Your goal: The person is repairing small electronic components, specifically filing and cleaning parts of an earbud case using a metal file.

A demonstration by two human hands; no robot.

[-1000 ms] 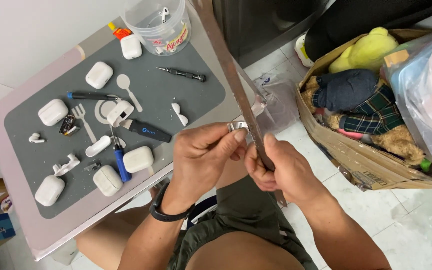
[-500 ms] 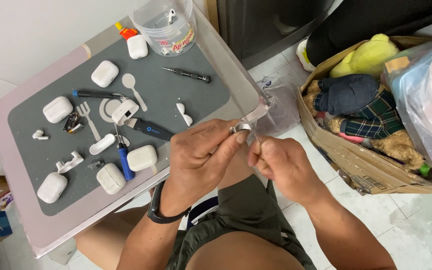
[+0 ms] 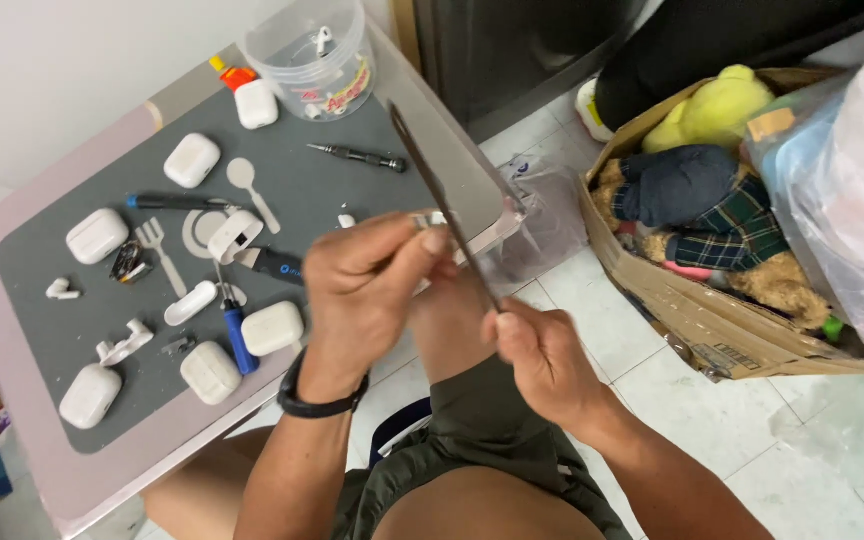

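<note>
Biggest thing in view is the bench, a pale pinkish top filling the left half of the frame, with a dark grey mat over most of it. Over on the right there's a cardboard box stuffed with soft toys, sitting on the tiled floor.

Dead center, above the person's lap, both hands are busy. The left hand is curled tight, thumb and fingertips pinched on a small whitish part right at the bench's edge. Can't tell exactly what the part is, it's tiny and a bit blurred. The right hand sits lower center, fingers closed around the bottom end of a long thin dark blade-like tool, which slants up and left so its shaft passes right by the pinched part.

On the mat: a clear plastic tub at the top, several white earbud cases scattered across the left side, a blue-handled screwdriver lower center-left, and a small black screwdriver near the top middle.
</note>
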